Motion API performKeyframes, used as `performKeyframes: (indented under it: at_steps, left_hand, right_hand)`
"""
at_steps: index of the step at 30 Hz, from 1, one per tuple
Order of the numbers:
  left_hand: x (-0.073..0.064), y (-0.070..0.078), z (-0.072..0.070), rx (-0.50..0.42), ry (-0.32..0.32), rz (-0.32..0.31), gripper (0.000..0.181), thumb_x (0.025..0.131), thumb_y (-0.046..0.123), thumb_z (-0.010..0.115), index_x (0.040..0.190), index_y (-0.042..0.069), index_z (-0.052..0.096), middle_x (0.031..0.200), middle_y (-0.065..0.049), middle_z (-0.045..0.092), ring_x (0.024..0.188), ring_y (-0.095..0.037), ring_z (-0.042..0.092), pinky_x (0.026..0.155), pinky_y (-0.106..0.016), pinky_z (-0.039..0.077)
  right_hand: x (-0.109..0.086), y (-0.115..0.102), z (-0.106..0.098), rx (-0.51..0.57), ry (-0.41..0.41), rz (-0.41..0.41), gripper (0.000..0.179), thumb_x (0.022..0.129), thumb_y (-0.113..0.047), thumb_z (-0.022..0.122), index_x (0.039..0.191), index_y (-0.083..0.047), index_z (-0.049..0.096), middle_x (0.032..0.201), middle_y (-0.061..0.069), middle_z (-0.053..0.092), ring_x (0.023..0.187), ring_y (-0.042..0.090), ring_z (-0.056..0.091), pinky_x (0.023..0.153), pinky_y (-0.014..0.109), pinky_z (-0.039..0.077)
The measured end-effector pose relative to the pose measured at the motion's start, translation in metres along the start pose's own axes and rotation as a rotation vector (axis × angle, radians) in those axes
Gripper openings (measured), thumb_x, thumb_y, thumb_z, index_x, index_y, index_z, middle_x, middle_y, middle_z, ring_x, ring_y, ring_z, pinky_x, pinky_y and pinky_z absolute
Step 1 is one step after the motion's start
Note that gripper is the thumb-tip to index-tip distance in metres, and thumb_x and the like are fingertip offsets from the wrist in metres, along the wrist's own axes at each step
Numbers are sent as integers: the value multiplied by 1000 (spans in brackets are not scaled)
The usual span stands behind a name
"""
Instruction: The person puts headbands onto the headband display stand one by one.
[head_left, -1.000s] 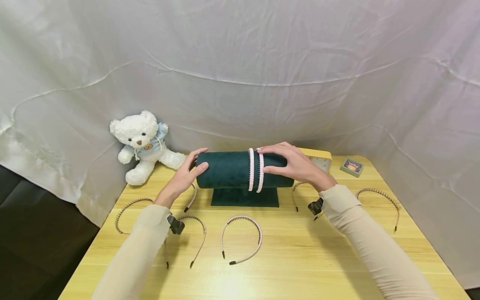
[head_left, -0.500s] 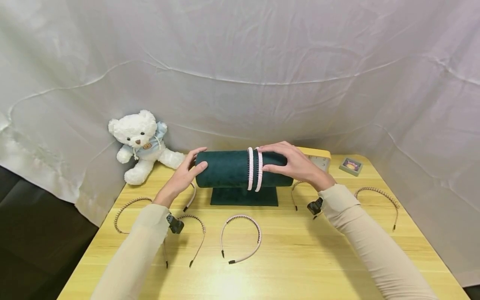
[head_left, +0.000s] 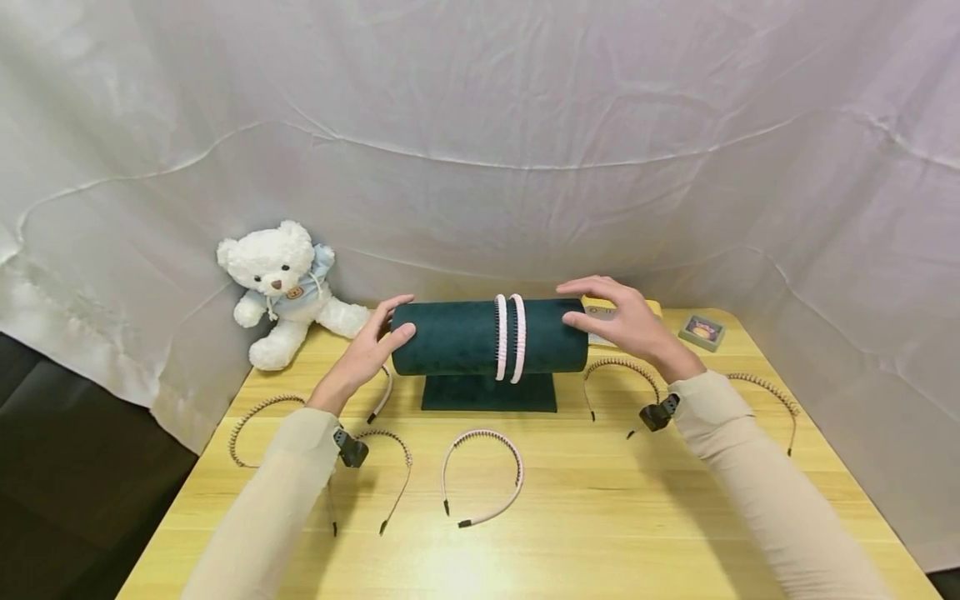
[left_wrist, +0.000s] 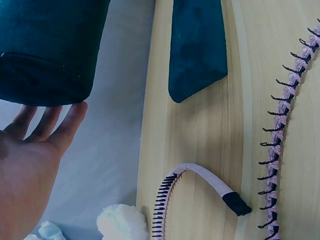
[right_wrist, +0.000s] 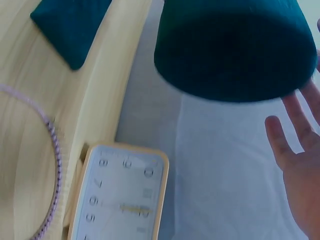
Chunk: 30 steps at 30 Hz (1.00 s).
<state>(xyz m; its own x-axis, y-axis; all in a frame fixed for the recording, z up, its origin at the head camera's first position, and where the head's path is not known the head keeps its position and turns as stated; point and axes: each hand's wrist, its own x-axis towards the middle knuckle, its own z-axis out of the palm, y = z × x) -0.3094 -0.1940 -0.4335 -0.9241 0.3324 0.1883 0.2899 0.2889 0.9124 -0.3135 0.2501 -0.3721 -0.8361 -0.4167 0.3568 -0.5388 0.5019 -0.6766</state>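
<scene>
Left hand is gripping the left end of the green stand, thumb in front. Right hand is spreading its fingers at the stand's right end, holding nothing; contact unclear. Two pink headbands are sitting around the stand, right of its middle. Judged light, springy; best pinched by the covered outer band, clear of the teeth. The stand is hiding their ends; right hand is partly covering the clock behind the stand.
</scene>
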Motion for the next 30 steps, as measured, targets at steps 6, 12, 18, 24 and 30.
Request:
performKeyframes:
  at_steps: [6,12,18,24,30]
  left_hand:
    - [1,-1,1,-5,2,-8,63,113,36,54,171,23,32,177,-15,28,164,-46,25,129,-73,21]
    - [2,-3,0,4,2,-3,61,114,36,54,170,26,33,178,-12,26,166,-44,20,131,-71,18]
    - [1,-3,-1,14,2,-1,59,114,37,54,169,31,34,179,-10,24,168,-42,17,132,-70,16]
    - [0,-1,-1,16,9,0,59,114,35,54,169,30,34,179,-11,25,168,-43,17,132,-69,16]
    - [0,-1,0,14,9,-6,59,114,35,54,170,29,34,178,-13,26,165,-45,22,130,-72,19]
  right_hand:
    - [-20,18,-23,-8,44,72,38,104,-27,78,141,-31,72,145,-3,67,136,15,60,117,34,50]
    - [-46,40,-43,-29,44,195,42,106,-36,74,147,-28,68,150,-1,64,131,15,63,100,16,51]
    - [-70,68,-52,-50,14,271,47,108,-38,71,151,-19,66,156,8,60,128,21,67,92,15,55]
    - [-85,98,-50,-89,-59,290,48,110,-42,66,152,-19,64,161,14,57,135,38,64,94,9,50]
    - [-95,118,-42,-112,-90,270,43,111,-36,66,147,-11,68,147,14,66,133,37,63,105,35,60]
